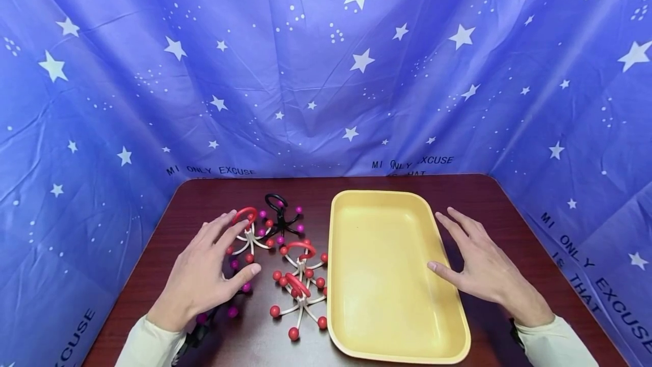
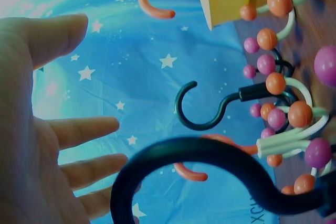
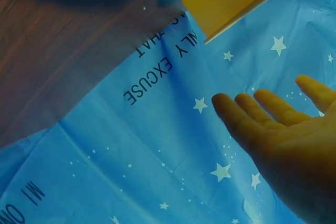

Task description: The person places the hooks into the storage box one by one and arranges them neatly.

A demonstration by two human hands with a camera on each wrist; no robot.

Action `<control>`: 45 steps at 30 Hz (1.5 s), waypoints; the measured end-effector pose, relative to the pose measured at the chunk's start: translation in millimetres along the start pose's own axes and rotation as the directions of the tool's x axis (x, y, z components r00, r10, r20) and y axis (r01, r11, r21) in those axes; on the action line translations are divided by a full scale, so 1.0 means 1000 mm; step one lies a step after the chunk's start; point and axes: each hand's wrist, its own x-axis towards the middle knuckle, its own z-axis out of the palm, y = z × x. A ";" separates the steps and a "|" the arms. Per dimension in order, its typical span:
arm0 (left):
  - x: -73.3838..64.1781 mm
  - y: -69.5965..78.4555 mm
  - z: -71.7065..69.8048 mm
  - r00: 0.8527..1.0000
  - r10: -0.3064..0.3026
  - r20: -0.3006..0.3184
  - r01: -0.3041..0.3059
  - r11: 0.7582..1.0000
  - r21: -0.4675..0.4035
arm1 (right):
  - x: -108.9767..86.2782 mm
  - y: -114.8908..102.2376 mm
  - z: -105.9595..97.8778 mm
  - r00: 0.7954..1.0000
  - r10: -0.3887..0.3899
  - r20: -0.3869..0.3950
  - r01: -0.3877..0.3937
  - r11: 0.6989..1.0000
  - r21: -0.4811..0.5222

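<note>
My left hand (image 1: pixel 201 268) hovers over the left of the table with fingers spread and nothing in them. Under it, mostly hidden, is a black hook (image 2: pixel 194 148) with magenta balls, large in the left wrist view. Just past the fingertips stands a white-legged, red-topped hook stand (image 1: pixel 249 237) with red balls. Two more of that kind, a nearer stand (image 1: pixel 301 302) and a farther stand (image 1: pixel 301 265), sit beside the tray. Behind them is a black hook stand (image 1: pixel 282 222). My right hand (image 1: pixel 484 271), fingers straight, hovers by the right rim of a yellow tray (image 1: pixel 387 276).
The dark reddish wooden table (image 1: pixel 514 225) has rounded far corners. A blue curtain (image 1: pixel 305 72) with white stars and printed words surrounds it at the back and both sides. The tray's interior shows a bare yellow floor with raised walls.
</note>
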 end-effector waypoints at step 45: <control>-0.003 0.043 0.041 0.970 0.228 0.083 -0.119 0.745 -0.657 | -0.019 0.040 0.040 0.991 0.026 0.132 -0.116 0.664 0.739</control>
